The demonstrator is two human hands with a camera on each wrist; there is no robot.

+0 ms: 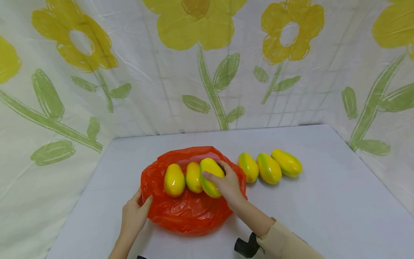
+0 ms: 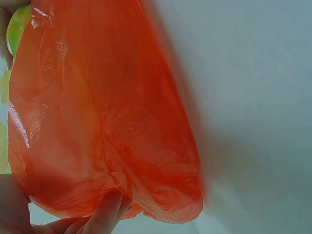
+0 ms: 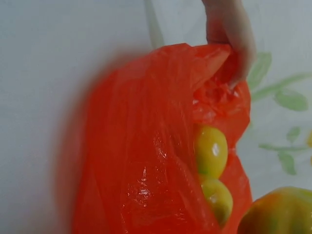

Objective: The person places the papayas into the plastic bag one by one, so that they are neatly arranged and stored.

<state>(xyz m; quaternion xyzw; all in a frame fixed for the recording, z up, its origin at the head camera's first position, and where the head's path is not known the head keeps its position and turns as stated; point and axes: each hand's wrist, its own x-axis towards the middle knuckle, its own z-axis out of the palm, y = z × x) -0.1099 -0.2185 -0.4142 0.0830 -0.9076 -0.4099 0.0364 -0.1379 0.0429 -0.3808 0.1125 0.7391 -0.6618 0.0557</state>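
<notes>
A red plastic bag (image 1: 191, 219) lies spread on the table with its mouth facing up. My left hand (image 1: 134, 216) grips the bag's left rim, the thumb over the edge; its fingers (image 2: 105, 212) show against the plastic in the left wrist view. My right hand (image 1: 229, 183) holds a glossy, oblong yellow-green fruit (image 1: 208, 178), like a mango or papaya, over the bag's right part. Two similar fruits, one on the left (image 1: 174, 181) and one in the middle (image 1: 193, 176), sit in the bag. The held fruit (image 3: 282, 214) appears at the right wrist view's lower right.
Three more yellow-green fruits, one nearest the bag (image 1: 248, 168), one in the middle (image 1: 269, 169) and one on the far side (image 1: 287, 163), lie right of the bag on the white table (image 1: 323, 208). A flower-printed curtain (image 1: 145, 90) hangs behind.
</notes>
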